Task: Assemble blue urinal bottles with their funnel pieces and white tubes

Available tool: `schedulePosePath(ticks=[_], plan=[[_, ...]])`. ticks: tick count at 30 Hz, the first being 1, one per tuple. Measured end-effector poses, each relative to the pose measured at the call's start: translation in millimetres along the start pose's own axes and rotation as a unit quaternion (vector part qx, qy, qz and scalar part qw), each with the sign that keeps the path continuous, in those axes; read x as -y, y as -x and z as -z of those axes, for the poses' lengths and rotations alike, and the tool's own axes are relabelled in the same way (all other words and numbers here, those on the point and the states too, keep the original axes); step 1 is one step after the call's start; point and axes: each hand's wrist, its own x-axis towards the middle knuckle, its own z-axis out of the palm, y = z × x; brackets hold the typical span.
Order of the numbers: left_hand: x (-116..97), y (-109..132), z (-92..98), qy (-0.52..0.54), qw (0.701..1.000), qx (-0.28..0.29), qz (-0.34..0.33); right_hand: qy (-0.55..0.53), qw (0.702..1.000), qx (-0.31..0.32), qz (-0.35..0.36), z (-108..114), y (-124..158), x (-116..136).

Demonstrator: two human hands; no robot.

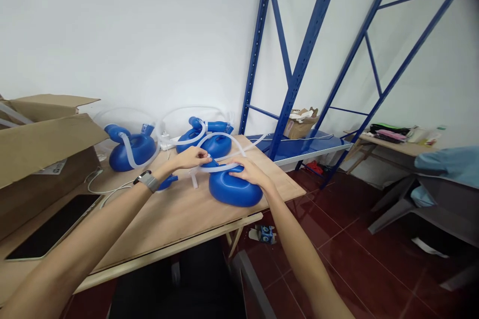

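Observation:
A squat blue plastic bottle (235,190) rests near the table's front right edge, its neck (212,162) pointing up and left. My right hand (249,172) is closed over the top of this bottle, fingers around its upper side and against the clear hose (219,168). That hose loops above and behind the bottle. At the mouth of the neck, my left hand (192,158) makes a pinch; what sits between the fingertips is too small to make out. A blue fitting (167,182) lies below my left wrist, partly hidden by it.
More blue bottles with hoses stand behind: one at left (132,152), others at the back (217,145). A cardboard box (48,144) and a dark tablet (54,227) occupy the left, with a white cable (108,190) nearby. Blue shelving (299,60) rises beyond the table's right end.

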Motion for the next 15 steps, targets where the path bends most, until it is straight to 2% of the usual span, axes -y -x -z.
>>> schedulePosePath(ticks=[3,9,13,15], plan=[[1,6,3.3,0.027,0.998,0.046,-0.015,-0.019,0.999,0.024,0.017,4,2,-1],[0,13,4.2,0.068,0.995,0.076,-0.014,-0.031,0.999,0.021,0.021,6,6,4],[0,13,6.4,0.093,0.992,0.086,-0.012,-0.03,0.998,0.044,0.027,8,6,8],[0,16,6.6,0.129,0.99,0.054,0.005,-0.024,0.998,0.046,0.025,9,6,10]])
